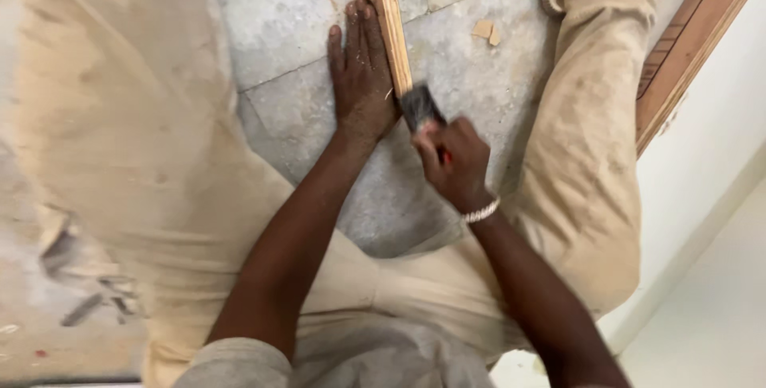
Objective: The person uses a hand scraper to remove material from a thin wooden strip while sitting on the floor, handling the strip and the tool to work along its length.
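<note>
On the grey stone floor (303, 100) between your knees, the wooden strip (388, 21) lies lengthwise. Your left hand (363, 77) presses flat and open beside it; your right hand (455, 164) grips a dark-bristled brush (420, 107) at its near end. Progress along the strip can't be judged.

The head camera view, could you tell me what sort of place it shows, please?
Probably a room under carpentry or finishing work. The person sits on a dusty grey stone tile floor, left hand pressing a narrow light wooden strip, right hand holding a dark-bristled brush; small wood offcuts lie nearby.
</note>
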